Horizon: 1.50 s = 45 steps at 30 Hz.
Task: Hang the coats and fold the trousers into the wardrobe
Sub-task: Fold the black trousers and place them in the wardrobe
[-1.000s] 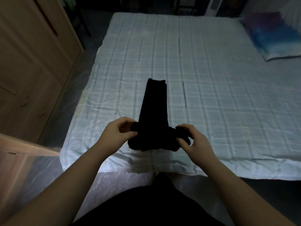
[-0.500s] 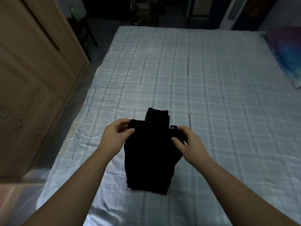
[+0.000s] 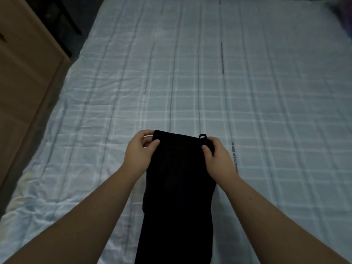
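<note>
both my hands pinch the black trousers (image 3: 179, 187) on the bed (image 3: 266, 111), left hand (image 3: 140, 152) and right hand (image 3: 219, 159) at the top corners; i judge folding half done, wardrobe (image 3: 24, 73) stowing left.

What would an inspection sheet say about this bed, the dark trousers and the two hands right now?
Surface: bed with pale checked cover, wrinkled at its left side.
Job's things: black trousers lying lengthwise on the bed; no coats seen.
Clutter: nothing seen.
Hands: left hand pinches the trousers' far left corner; right hand pinches the far right corner.
Cables: nothing seen.
Surroundings: wooden wardrobe left of the bed; dark floor beside it.
</note>
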Tool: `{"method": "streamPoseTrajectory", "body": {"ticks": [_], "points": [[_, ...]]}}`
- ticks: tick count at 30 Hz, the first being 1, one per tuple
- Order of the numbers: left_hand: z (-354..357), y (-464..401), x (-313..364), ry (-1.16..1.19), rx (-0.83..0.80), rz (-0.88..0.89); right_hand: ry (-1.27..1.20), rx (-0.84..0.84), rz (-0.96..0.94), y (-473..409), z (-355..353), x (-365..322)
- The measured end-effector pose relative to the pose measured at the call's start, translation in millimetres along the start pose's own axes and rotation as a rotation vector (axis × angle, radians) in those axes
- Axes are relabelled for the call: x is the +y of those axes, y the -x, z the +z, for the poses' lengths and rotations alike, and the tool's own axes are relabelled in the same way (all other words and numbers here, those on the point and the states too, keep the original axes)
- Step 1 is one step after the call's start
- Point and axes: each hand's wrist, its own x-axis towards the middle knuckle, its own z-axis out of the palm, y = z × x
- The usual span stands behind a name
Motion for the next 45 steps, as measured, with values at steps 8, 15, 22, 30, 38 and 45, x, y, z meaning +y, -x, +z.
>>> {"method": "streamPoseTrajectory", "body": {"ticks": [8, 15, 22, 30, 38, 45], "points": [[50, -91, -90, -0.360, 0.085, 0.021, 0.242, 0.020, 0.008, -99, 67, 82], [67, -70, -89, -0.891, 0.079, 0.668, 0.407, 0.336, -0.295, -70, 79, 64], [78, -80, -143, -1.218, -0.160, 0.533, 0.694, 0.033, -0.379, -70, 110, 98], [80, -82, -147, -1.162, -0.143, 0.526, 0.744, 0.025, -0.419, -77, 112, 109], [65, 32, -126, -1.054, -0.149, 0.535, 0.715, -0.009, -0.413, 34, 87, 93], [42, 174, -199, -1.175, -0.197, 0.417, 0.708, -0.112, -0.367, 183, 110, 144]]}}
